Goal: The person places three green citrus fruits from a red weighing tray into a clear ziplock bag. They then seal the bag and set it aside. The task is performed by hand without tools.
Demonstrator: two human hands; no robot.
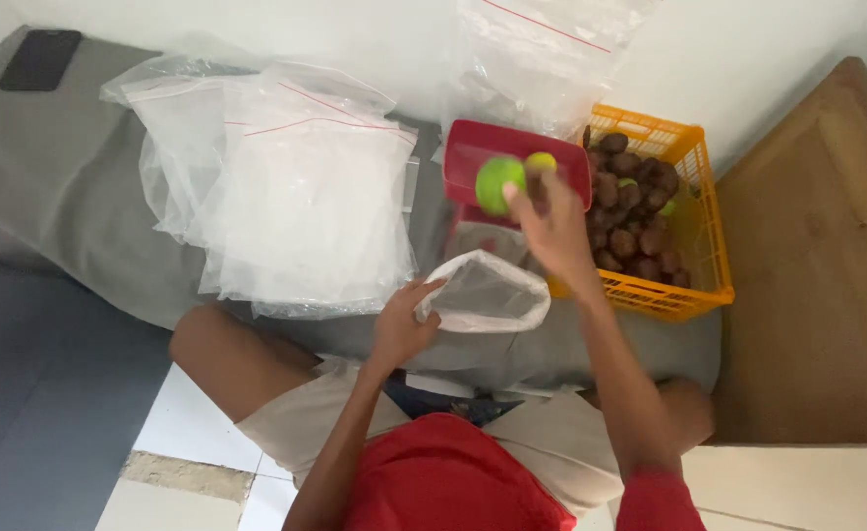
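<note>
Green lime (498, 184) gripped at right hand (554, 228) fingertips

A low grey cloth-covered mattress (80, 197) carries everything here, lying on a floor of white tiles (193, 423) beside a dark grey mat (30, 393). A flat black phone (39, 59) rests near the mattress's far left corner. A loose pile of clear plastic zip bags with red seal lines (296, 187) spreads over the middle. To the right of the pile sits a red rectangular plastic tray (483, 152), and just beside that an orange slotted plastic basket (694, 285) filled with dark brown round fruits (630, 226). One opened clear plastic bag (488, 295) lies at the near edge.
</note>
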